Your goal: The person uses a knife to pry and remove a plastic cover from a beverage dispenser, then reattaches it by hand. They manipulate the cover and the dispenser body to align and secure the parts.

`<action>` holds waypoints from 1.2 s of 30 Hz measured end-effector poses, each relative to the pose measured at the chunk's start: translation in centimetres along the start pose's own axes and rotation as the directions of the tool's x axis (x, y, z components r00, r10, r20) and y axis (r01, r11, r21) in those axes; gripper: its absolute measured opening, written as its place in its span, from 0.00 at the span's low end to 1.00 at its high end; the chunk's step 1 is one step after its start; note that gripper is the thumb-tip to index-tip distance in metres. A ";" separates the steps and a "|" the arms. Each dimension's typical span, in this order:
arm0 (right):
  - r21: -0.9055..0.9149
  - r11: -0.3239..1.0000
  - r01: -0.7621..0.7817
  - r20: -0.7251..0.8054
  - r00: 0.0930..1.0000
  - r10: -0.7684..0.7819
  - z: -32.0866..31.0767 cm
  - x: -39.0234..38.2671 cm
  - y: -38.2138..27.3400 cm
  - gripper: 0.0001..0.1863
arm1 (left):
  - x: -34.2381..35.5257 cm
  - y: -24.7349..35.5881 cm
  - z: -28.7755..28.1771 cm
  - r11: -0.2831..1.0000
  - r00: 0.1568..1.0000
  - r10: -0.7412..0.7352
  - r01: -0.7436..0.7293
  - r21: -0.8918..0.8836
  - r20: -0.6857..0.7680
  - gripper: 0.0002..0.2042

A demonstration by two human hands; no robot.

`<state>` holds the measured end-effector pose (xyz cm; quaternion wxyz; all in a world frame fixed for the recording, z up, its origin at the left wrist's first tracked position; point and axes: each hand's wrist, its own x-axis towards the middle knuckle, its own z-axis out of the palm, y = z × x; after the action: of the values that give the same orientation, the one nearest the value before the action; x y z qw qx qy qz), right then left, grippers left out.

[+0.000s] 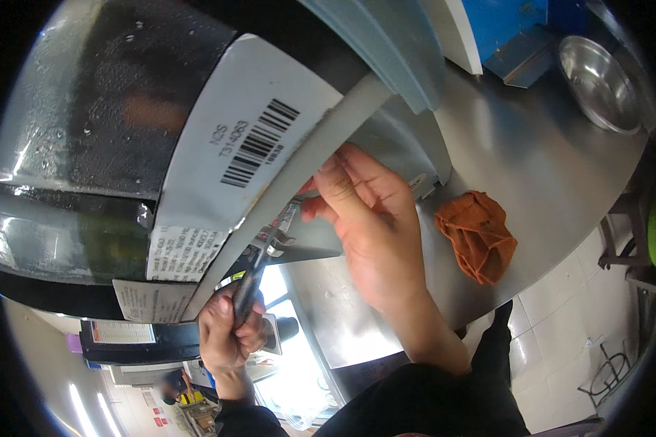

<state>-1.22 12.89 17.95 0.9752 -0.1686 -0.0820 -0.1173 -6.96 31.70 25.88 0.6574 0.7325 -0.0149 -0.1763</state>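
My left hand (pixel 231 331) is closed around the black handle of a wrench (pixel 248 284). The wrench's metal head (pixel 272 239) points up beneath the grey edge strip (pixel 299 156) of a large appliance (pixel 87 87). My right hand (pixel 375 226) is raised beside that strip, its fingers bent and bunched against the underside near the wrench head. What those fingertips pinch is hidden by the strip and the hand itself. A white label with a barcode (pixel 259 142) covers part of the appliance's side, and water drops dot its dark glossy surface.
A crumpled brown cloth (pixel 477 237) lies on the steel worktop (pixel 561 175), right of my right hand. At the far right stands a steel bowl (pixel 601 84) near a blue panel (pixel 499 25). Tiled floor (pixel 554 342) shows below. Another person (pixel 173 386) is in the background at lower left.
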 end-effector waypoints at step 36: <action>0.257 0.963 0.085 -0.170 0.985 -0.042 0.8 -0.2 0.7 0.11 | 1.0 -0.4 0.0 0.993 0.990 -0.084 0.073 0.095 0.113 0.26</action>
<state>-1.31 13.89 18.45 0.9881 -0.0249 -0.0223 -0.1502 -6.10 31.47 25.26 0.6142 0.7498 -0.0325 -0.2439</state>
